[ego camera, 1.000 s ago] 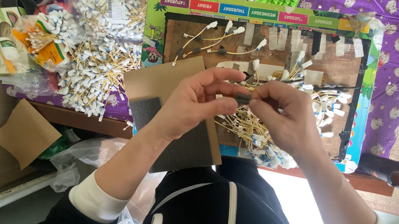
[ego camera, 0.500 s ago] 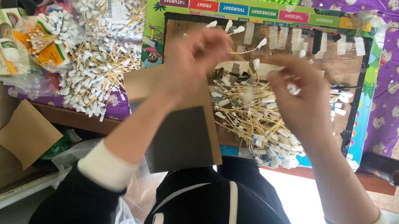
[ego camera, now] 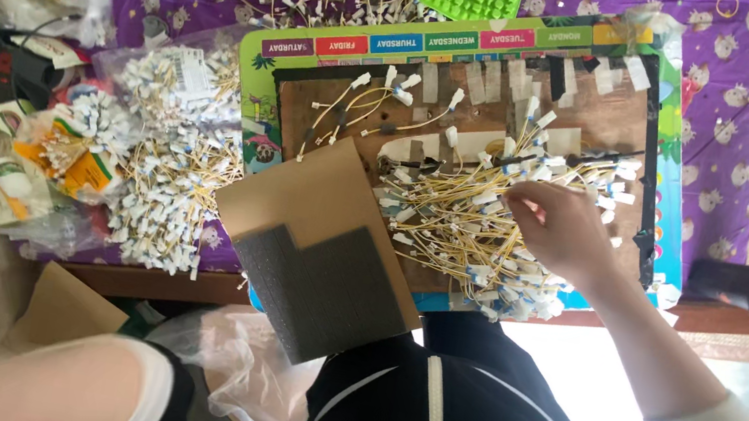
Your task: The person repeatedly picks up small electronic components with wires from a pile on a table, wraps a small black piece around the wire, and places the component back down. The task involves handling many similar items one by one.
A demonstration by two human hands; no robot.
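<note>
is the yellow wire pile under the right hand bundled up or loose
Loose. The yellow wires lie spread in a tangle across the brown board, white tags pointing every way, with the right hand resting on them.

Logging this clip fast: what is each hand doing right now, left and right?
Left hand: out of view; only the forearm shows at the lower left.
Right hand: fingers curled over the pile of yellow tagged wires, pinching into it; whether it holds one cannot be told.
</note>
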